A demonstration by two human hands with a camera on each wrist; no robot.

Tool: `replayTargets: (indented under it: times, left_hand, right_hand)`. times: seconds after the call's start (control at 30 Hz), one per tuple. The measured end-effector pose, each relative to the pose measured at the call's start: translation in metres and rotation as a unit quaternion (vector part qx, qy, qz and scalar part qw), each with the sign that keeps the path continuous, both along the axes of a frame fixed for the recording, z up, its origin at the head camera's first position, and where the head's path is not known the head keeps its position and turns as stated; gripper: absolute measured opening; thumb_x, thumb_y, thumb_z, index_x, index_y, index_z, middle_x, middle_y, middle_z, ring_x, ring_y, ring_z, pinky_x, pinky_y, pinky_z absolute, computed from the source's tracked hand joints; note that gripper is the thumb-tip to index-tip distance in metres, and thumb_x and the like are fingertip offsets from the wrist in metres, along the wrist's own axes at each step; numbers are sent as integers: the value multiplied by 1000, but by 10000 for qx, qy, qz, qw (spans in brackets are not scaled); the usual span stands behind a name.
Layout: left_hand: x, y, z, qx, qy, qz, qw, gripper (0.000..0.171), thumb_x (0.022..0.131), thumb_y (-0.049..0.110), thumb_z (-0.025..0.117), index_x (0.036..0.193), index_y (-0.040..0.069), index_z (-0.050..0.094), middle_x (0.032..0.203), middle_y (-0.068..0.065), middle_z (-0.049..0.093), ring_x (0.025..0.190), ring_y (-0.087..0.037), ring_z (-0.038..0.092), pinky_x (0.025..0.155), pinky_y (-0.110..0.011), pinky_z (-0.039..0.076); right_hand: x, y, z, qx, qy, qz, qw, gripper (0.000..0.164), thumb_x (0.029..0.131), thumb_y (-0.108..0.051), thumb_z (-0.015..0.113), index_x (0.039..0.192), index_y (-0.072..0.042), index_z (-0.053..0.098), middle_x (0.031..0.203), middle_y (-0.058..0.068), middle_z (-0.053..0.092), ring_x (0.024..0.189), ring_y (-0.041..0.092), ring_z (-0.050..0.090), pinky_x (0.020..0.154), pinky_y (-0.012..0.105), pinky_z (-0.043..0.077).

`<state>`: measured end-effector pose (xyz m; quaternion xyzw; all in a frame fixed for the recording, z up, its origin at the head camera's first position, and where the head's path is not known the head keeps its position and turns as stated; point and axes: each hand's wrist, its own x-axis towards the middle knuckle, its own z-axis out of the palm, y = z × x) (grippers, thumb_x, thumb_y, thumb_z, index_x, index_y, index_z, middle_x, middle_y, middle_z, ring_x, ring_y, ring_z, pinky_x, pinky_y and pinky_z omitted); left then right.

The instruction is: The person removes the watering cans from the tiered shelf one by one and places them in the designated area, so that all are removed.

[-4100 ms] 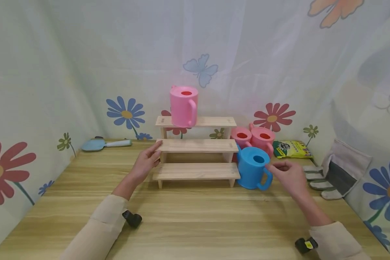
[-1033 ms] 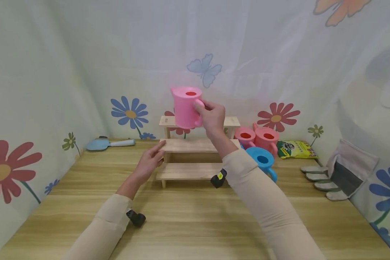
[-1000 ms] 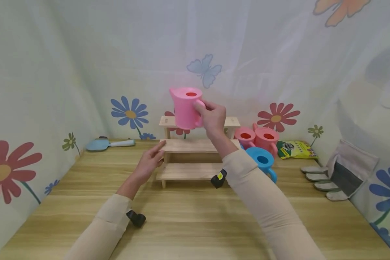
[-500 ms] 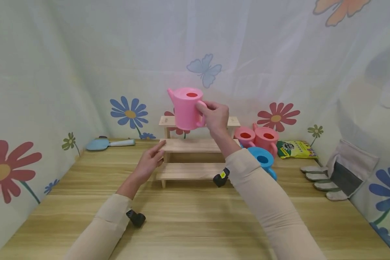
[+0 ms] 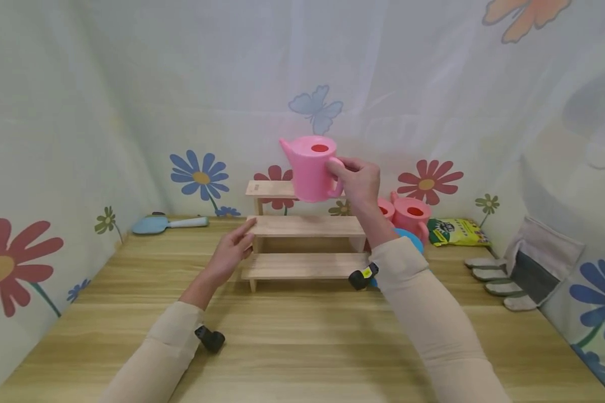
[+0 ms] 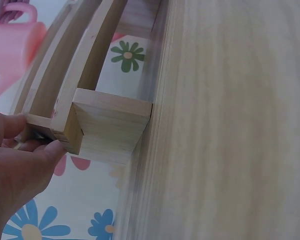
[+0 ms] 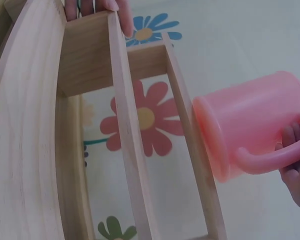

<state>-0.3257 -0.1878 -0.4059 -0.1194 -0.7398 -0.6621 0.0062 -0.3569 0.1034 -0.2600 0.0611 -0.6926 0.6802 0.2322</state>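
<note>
A pink toy watering can [image 5: 310, 173] is upright over the right half of the top step of a three-tier wooden stand [image 5: 302, 225]. My right hand [image 5: 363, 182] grips its handle from the right, and the spout points left. In the right wrist view the watering can's [image 7: 250, 110] base is right at the top step's edge. My left hand [image 5: 227, 257] holds the left end of the middle step. The left wrist view shows the left hand's [image 6: 15, 170] thumb and fingers pinching the board's end.
Right of the stand are two more pink watering cans [image 5: 414, 211] and a blue watering can [image 5: 410, 238], partly hidden by my right arm. Behind them lies a yellow-green packet [image 5: 459, 232]. A glove [image 5: 534, 268] leans at far right; a light-blue trowel [image 5: 153, 225] lies at back left.
My right hand has gone from the blue watering can to the pink one on the top step, turned its spout left and shifted it rightward. The left hand has stayed on the stand.
</note>
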Motion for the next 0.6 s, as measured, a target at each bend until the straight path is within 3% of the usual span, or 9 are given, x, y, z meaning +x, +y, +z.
replayTargets:
  times: [0.23,0.37,0.6]
  left_hand:
    - [0,-1,0,44,37,-113,9999,51,108,19,45,158,13,32,127,-19,43,123,-28,39,109,-49,38]
    - [0,-1,-1,89,45,-110,9999,51,108,20,46,157,14,33,115,-17,42,118,-27,40,109,-49,38]
    - [-1,-1,-1,-43,88,-86,9999,50,108,22,45,157,17,34,111,-14,43,108,-26,43,105,-43,44]
  right_hand:
    - [9,35,-3,-62,27,-281,9996,40,80,-35,85,109,-8,79,99,9,74,88,22,72,85,32,58]
    - [20,57,-6,164,-147,-643,9977,49,81,-45,83,116,-13,77,108,4,73,96,20,69,87,30,57]
    - [38,105,-9,200,-370,-1280,9909,59,76,-55,82,121,-18,75,112,2,72,100,18,66,89,30,56]
